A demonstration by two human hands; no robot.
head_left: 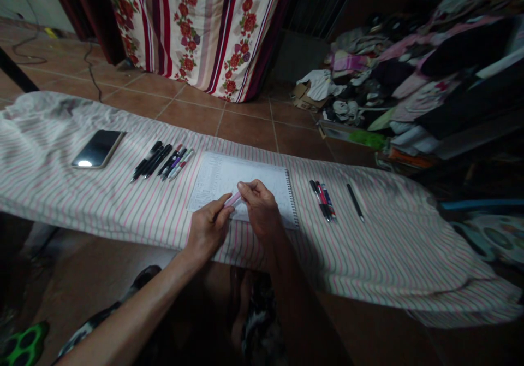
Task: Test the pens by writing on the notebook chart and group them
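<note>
Pink object (233, 199) (tilted) bridges left hand (207, 226) — and right hand (261, 204).

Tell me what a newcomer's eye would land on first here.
Probably the red-flowered curtain at the top, left of centre. Next, the left hand and right hand, holding a pale pink object over the spiral notebook in the middle. Then the jumbled heap at upper right.

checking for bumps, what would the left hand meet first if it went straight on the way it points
Probably the right hand, at the other end of the pink pen the left hand holds; depth is unclear.
</note>
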